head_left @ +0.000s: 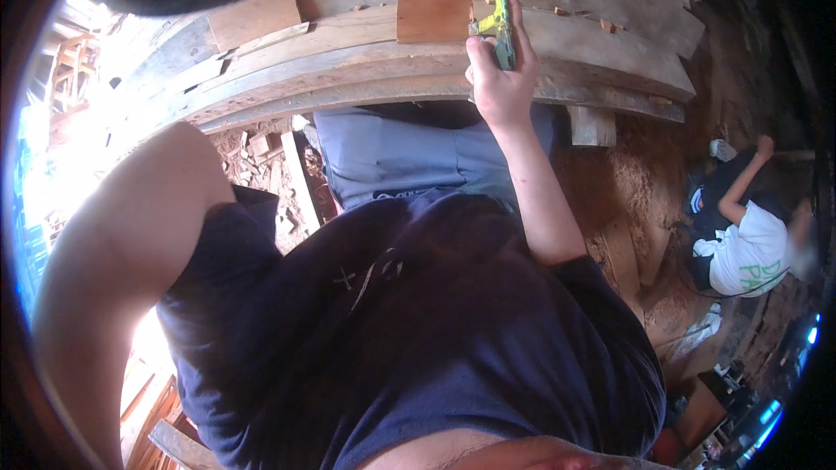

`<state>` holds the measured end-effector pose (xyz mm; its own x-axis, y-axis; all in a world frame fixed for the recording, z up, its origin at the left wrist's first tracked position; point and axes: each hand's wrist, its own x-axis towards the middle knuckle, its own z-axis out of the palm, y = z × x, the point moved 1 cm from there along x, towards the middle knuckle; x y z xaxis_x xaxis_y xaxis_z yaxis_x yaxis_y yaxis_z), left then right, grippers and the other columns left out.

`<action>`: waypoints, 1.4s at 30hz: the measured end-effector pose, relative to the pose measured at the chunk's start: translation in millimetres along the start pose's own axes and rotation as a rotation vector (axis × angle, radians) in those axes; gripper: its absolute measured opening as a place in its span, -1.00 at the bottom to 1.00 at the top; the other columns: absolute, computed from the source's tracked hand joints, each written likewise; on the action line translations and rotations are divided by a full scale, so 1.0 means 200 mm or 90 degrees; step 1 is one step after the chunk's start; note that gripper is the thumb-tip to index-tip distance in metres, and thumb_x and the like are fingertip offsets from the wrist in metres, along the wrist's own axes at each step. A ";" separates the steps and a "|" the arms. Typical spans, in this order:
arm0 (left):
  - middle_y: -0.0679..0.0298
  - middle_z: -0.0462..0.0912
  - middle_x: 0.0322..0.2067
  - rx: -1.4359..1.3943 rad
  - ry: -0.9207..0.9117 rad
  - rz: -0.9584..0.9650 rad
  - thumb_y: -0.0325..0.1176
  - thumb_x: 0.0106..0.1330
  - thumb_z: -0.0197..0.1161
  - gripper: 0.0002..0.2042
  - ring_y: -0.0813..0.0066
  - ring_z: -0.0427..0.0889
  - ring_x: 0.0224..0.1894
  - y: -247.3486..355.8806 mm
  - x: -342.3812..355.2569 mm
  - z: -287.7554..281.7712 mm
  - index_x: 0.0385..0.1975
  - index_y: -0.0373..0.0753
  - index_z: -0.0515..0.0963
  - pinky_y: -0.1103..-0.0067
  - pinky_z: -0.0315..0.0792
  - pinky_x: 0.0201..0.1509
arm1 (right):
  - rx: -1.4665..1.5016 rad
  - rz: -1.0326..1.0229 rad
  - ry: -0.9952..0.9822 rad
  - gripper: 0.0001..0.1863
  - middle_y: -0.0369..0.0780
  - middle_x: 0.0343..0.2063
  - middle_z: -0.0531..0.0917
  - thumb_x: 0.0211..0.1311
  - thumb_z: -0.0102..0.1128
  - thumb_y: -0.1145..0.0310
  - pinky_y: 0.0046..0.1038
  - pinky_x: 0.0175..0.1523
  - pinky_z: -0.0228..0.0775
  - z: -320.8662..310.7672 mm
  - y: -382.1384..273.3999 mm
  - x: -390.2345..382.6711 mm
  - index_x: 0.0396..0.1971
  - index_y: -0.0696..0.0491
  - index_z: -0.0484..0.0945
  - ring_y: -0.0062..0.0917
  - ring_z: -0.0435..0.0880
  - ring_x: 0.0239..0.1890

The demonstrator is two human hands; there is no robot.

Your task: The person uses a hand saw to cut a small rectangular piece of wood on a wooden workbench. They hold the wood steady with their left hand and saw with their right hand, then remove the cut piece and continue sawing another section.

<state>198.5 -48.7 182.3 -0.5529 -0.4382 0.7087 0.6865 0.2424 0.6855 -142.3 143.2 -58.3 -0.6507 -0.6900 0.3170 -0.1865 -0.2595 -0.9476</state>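
The right hand point(501, 78) is closed in a firm grip around the lower part of a narrow yellow-green metal tool point(499, 0), which stands nearly upright at the far middle of the scene, against a stack of long weathered wooden planks point(348, 61) that curves across from left to right. Just left of the tool, a small reddish-brown wooden block point(434, 17) lies flat on the planks. The left arm point(122, 235) rises at the near left and leaves the frame, so whether that hand is open or closed cannot be told.

To do this well, I judge that the wrist should stay in line with the tool, pressure going straight along its length, with the thumb clear of the block's edge. A person in a white shirt point(749, 244) crouches on the reddish earth floor point(627, 183) at the right, well apart.
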 end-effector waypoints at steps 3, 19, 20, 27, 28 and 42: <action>0.11 0.69 0.04 0.127 -0.026 -0.120 -0.04 0.50 0.19 -0.60 0.09 0.62 0.20 -0.03 -0.19 -0.06 0.03 -0.27 0.65 0.11 0.39 0.38 | 0.021 0.018 -0.009 -0.24 -0.43 -0.44 0.56 0.47 0.16 0.54 -0.68 -0.31 0.45 0.00 -0.01 0.00 0.63 0.13 0.17 -0.83 0.52 -0.47; 0.11 0.70 0.01 0.062 0.108 0.036 -0.13 0.46 0.25 -0.69 0.09 0.62 0.17 -0.20 -0.29 -0.07 -0.04 -0.24 0.68 0.16 0.41 0.31 | -0.001 0.019 0.000 -0.21 -0.44 -0.39 0.51 0.47 0.16 0.57 -0.69 -0.31 0.40 0.01 -0.03 -0.03 0.66 0.05 0.15 -0.83 0.46 -0.44; 0.11 0.70 0.00 0.049 0.114 0.072 -0.13 0.46 0.25 -0.69 0.09 0.62 0.17 -0.21 -0.24 -0.06 -0.04 -0.24 0.68 0.16 0.41 0.31 | 0.009 0.032 0.001 -0.21 -0.45 -0.39 0.50 0.47 0.16 0.58 -0.70 -0.30 0.40 0.01 -0.03 -0.04 0.65 0.06 0.15 -0.84 0.46 -0.44; 0.11 0.70 -0.01 0.076 0.151 0.247 -0.17 0.44 0.28 -0.73 0.08 0.62 0.16 -0.14 -0.02 0.10 -0.07 -0.23 0.69 0.18 0.42 0.28 | 0.098 0.056 0.003 -0.21 -0.44 -0.35 0.49 0.46 0.12 0.63 -0.71 -0.27 0.40 0.00 -0.06 -0.05 0.65 0.11 0.13 -0.85 0.44 -0.41; 0.11 0.70 -0.01 0.101 0.160 0.268 -0.18 0.44 0.28 -0.73 0.08 0.62 0.16 -0.15 -0.02 0.13 -0.08 -0.22 0.70 0.19 0.42 0.28 | 0.088 0.047 0.007 -0.21 -0.44 -0.35 0.49 0.46 0.12 0.63 -0.70 -0.29 0.39 0.00 -0.06 -0.05 0.65 0.11 0.13 -0.85 0.44 -0.41; 0.12 0.71 -0.04 0.746 0.101 0.016 -0.26 0.40 0.33 -0.81 0.08 0.62 0.13 -1.45 -0.16 0.55 -0.14 -0.20 0.72 0.23 0.44 0.22 | -0.043 0.012 0.027 -0.23 -0.34 -0.08 0.59 0.40 0.12 0.63 -0.70 -0.15 0.42 0.00 0.00 -0.02 0.62 0.16 0.20 -0.81 0.46 -0.30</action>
<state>-35.5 -10.3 -20.9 -0.4235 -0.5048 0.7522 -0.2013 0.8620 0.4652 -139.1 145.2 -59.4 -0.6844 -0.6649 0.2992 -0.2223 -0.2005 -0.9541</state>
